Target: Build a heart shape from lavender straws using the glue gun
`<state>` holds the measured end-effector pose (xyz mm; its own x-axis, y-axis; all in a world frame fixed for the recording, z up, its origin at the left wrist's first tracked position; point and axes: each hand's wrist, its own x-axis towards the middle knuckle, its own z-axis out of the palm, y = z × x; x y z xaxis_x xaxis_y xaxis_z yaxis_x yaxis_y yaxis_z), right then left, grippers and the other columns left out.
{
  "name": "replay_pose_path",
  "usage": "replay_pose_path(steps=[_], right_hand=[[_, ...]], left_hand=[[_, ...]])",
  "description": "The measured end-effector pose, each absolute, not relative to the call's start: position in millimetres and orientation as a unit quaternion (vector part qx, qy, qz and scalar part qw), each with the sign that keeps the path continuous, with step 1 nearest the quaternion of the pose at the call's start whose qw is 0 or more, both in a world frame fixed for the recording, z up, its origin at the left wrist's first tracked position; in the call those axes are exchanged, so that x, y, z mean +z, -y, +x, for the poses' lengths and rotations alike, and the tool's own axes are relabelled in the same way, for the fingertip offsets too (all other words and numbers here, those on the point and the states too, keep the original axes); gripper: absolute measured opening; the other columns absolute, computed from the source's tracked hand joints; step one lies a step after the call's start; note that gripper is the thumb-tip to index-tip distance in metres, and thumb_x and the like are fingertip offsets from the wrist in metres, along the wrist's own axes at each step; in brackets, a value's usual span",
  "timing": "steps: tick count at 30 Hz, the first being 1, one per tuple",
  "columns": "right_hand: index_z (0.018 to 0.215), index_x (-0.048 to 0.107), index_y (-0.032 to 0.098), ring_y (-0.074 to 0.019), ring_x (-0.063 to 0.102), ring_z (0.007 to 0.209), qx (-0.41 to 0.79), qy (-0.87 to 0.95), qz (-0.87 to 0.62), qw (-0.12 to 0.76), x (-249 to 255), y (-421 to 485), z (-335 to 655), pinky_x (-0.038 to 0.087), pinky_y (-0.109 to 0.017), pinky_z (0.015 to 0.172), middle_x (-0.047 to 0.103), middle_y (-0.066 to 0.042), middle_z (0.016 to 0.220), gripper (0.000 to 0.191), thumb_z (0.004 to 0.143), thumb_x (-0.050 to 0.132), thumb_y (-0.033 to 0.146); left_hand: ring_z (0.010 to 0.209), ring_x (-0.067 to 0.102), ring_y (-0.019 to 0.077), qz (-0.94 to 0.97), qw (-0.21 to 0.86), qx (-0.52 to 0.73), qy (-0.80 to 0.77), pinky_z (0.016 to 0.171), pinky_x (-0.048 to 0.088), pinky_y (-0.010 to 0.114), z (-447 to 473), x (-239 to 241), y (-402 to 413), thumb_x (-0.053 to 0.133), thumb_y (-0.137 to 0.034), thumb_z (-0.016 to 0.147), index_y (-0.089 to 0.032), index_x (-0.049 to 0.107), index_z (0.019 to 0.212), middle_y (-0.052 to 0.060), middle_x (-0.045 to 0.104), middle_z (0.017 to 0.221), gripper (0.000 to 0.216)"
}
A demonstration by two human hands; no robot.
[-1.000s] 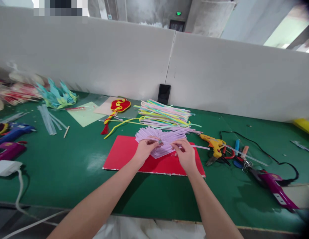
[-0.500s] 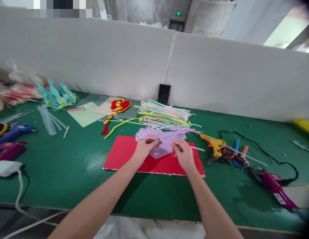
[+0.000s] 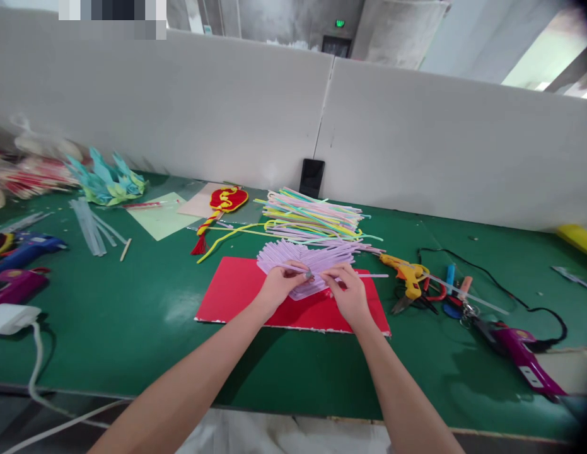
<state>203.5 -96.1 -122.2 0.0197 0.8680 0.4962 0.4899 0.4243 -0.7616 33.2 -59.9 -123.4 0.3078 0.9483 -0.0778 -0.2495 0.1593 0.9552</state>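
A single lilac pipe cleaner (image 3: 374, 275) runs sideways between my hands, its free end sticking out to the right. My left hand (image 3: 282, 282) pinches it near the middle, and my right hand (image 3: 343, 284) pinches it a short way to the right. Beneath and behind my fingers lies a fan-shaped piece of lilac pipe cleaners (image 3: 278, 254), laid in slanting rows that meet at a centre line. It rests on a red board (image 3: 227, 293) with worn white edges. My hands cover the lower part of the piece.
Behind sits a pile of pastel pipe cleaners (image 3: 316, 217), with a phone (image 3: 312, 178) leaning on the partition. A yellow glue gun (image 3: 409, 277) and a purple tool (image 3: 523, 359) lie right. A red-and-yellow tasselled ornament (image 3: 228, 200), teal paper craft (image 3: 108, 180) and a white plug (image 3: 14, 319) are left.
My left hand has slid slightly right and down, closer to my right hand. The held pipe cleaner now lies straighter and more level; its right end has risen a little.
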Motion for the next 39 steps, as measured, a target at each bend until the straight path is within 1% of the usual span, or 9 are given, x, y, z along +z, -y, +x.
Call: replay_pose_path(steps=[4,9,14,20,25,27,31,36,39], right_hand=[[0.082,0.068,0.022,-0.0166,0.058,0.076,0.178,0.677,-0.504,0.507,-123.6,95.7,203.5,0.05,-0.028,0.061,0.061,-0.004,0.083,0.013,0.085,0.057,0.03],[0.081,0.068,0.023,-0.0176,0.059,0.079,0.162,0.683,-0.498,0.509,-124.1,95.1,202.9,0.051,-0.029,0.064,0.062,-0.004,0.082,0.013,0.085,0.058,0.029],[0.081,0.067,0.022,-0.0167,0.06,0.078,0.161,0.686,-0.495,0.508,-123.0,96.4,201.4,0.05,-0.027,0.061,0.061,-0.004,0.082,0.013,0.085,0.058,0.03],[0.092,0.064,0.021,-0.0117,0.061,0.058,0.257,0.639,-0.522,0.503,-123.9,96.7,203.2,0.05,-0.025,0.048,0.06,-0.006,0.095,0.023,0.086,0.054,0.04],[0.082,0.063,0.02,-0.0116,0.058,0.051,0.271,0.636,-0.517,0.504,-125.1,96.3,204.0,0.046,-0.024,0.042,0.059,-0.002,0.073,0.023,0.087,0.054,0.041],[0.081,0.063,0.02,-0.0108,0.055,0.049,0.271,0.639,-0.514,0.504,-124.3,97.0,203.7,0.044,-0.023,0.04,0.057,-0.001,0.07,0.023,0.087,0.053,0.04],[0.081,0.063,0.02,-0.0091,0.052,0.048,0.251,0.644,-0.511,0.51,-122.7,97.8,203.7,0.043,-0.022,0.042,0.057,0.0,0.072,0.019,0.087,0.055,0.036],[0.08,0.062,0.021,-0.0123,0.054,0.059,0.216,0.647,-0.511,0.523,-122.4,97.0,204.5,0.045,-0.024,0.05,0.057,-0.001,0.072,0.014,0.086,0.056,0.032],[0.08,0.062,0.021,-0.0136,0.055,0.062,0.206,0.645,-0.513,0.527,-121.5,97.3,204.5,0.045,-0.025,0.051,0.057,-0.002,0.073,0.013,0.086,0.056,0.031]], left_hand=[[0.073,0.069,0.0184,0.469,0.662,0.447,-0.378,0.075,0.054,0.031,33.3,-123.0,60.2,0.081,-0.036,0.057,-0.015,0.064,0.08,0.002,0.07,0.071,0.036],[0.07,0.069,0.0176,0.477,0.665,0.439,-0.371,0.074,0.054,0.03,33.7,-124.5,59.3,0.082,-0.035,0.055,-0.015,0.065,0.078,0.001,0.07,0.069,0.035],[0.069,0.069,0.0175,0.485,0.656,0.44,-0.375,0.071,0.055,0.03,33.9,-123.2,60.7,0.081,-0.033,0.056,-0.015,0.065,0.076,0.002,0.07,0.07,0.032],[0.066,0.067,0.0162,0.488,0.625,0.47,-0.388,0.068,0.054,0.028,32.0,-117.3,59.8,0.081,-0.029,0.055,-0.015,0.066,0.071,0.001,0.069,0.068,0.026],[0.063,0.066,0.0153,0.479,0.617,0.486,-0.392,0.064,0.052,0.026,30.2,-118.1,58.2,0.08,-0.027,0.056,-0.015,0.066,0.072,0.001,0.069,0.067,0.025],[0.064,0.066,0.0155,0.475,0.625,0.483,-0.388,0.065,0.052,0.026,30.0,-118.2,58.2,0.081,-0.028,0.056,-0.015,0.066,0.074,0.002,0.07,0.068,0.026],[0.07,0.068,0.0182,0.465,0.651,0.473,-0.37,0.07,0.053,0.028,31.3,-117.5,59.8,0.081,-0.033,0.057,-0.014,0.067,0.077,0.003,0.071,0.068,0.032],[0.079,0.069,0.0222,0.437,0.689,0.468,-0.34,0.074,0.053,0.032,33.5,-120.6,61.8,0.073,-0.049,0.066,-0.013,0.067,0.088,0.008,0.073,0.082,0.043],[0.082,0.069,0.0222,0.417,0.705,0.472,-0.326,0.074,0.053,0.031,33.8,-123.6,61.4,0.07,-0.053,0.069,-0.013,0.066,0.092,0.01,0.073,0.086,0.046]])
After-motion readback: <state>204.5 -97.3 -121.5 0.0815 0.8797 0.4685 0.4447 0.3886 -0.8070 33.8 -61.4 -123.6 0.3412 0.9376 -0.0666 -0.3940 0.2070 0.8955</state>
